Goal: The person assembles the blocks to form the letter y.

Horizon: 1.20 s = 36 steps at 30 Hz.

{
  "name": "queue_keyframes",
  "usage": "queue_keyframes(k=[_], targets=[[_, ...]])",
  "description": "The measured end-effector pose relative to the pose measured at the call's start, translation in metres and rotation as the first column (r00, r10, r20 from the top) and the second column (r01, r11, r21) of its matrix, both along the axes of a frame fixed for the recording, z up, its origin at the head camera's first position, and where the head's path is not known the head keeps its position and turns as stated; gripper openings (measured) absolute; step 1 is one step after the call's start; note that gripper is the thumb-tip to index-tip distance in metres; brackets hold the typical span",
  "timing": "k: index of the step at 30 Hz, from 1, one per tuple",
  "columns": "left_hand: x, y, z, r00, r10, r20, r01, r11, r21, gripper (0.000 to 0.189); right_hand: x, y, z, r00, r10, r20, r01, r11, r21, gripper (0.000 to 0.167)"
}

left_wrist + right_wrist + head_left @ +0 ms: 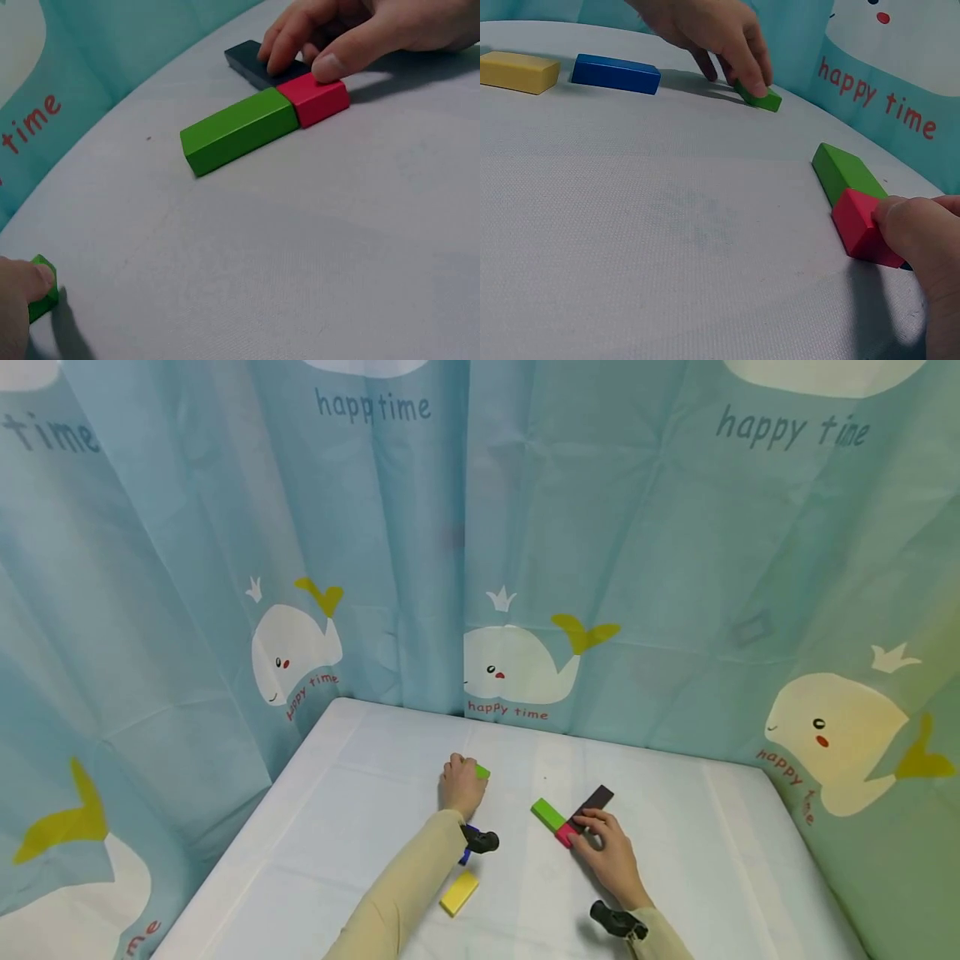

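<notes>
On the white worktop (720,877), six blocks: two green, one red, one black, one blue, one yellow. Hands, two.

Toward the far edge, left of centre: left hand (462,787), fingers bent down, pinching the lone green block (770,102) between thumb and fingers.

Right of centre: right hand (615,857), partly closed, thumb pressed on the red block (319,99), bent fingertips on the black block (249,60); its grip spans the two. The second green block (548,814) meets the red one end to end, running toward the far left corner; black one angles off toward the far right corner.

Nearer the front edge, left of centre: yellow block (459,893), blue block (615,73) just beyond it, a small gap between.

Between views: head camera has the blue block mostly hidden by the left sleeve (405,885); right wrist camera shows it whole. Left wrist camera shows the black block's length; right wrist, only a dark sliver under the red. Yellow and blue fall outside the left wrist view.
</notes>
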State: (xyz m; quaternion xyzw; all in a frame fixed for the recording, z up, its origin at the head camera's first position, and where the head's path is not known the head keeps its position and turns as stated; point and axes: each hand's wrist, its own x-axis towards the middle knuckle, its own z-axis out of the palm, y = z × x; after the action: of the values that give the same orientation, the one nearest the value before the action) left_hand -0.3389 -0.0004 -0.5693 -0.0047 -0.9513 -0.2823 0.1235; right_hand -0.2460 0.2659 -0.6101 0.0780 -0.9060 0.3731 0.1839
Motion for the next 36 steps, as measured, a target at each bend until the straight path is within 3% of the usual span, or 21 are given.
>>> queue_keyframes(k=[6,11,14,19,22,26,36], targets=[[0.008,0.007,0.007,0.995,-0.093,0.032,0.093,0.996,0.018,0.033,0.001,-0.001,0.001,1.0,-0.002,0.013,0.002,1.0,-0.001,0.029],[0.009,0.018,0.007,0.992,-0.114,0.049,0.112,0.993,0.041,0.038,0.001,-0.001,0.001,1.0,0.0,0.005,0.0,1.0,-0.002,0.029],[0.008,0.028,0.003,0.992,-0.113,0.052,0.106,0.987,0.117,0.04,0.001,-0.001,0.002,1.0,0.0,0.002,0.0,1.0,-0.008,0.029],[0.006,0.042,-0.001,0.989,-0.131,0.073,0.108,0.959,0.263,0.041,0.001,0.001,0.001,1.0,0.003,0.004,-0.003,1.0,-0.007,0.028],[0.007,0.046,-0.001,0.992,-0.11,0.063,0.087,0.953,0.29,0.04,0.0,0.001,0.001,1.0,0.002,0.006,-0.002,1.0,-0.001,0.028],[0.007,0.048,-0.006,0.998,-0.067,0.0,0.064,0.955,0.291,0.036,0.0,0.001,-0.001,1.0,0.004,-0.005,-0.004,1.0,0.005,0.028],[0.007,0.054,-0.008,0.999,-0.011,0.038,-0.003,0.932,0.363,0.031,-0.003,0.003,-0.004,1.0,0.004,0.028,-0.004,1.0,-0.013,0.029]])
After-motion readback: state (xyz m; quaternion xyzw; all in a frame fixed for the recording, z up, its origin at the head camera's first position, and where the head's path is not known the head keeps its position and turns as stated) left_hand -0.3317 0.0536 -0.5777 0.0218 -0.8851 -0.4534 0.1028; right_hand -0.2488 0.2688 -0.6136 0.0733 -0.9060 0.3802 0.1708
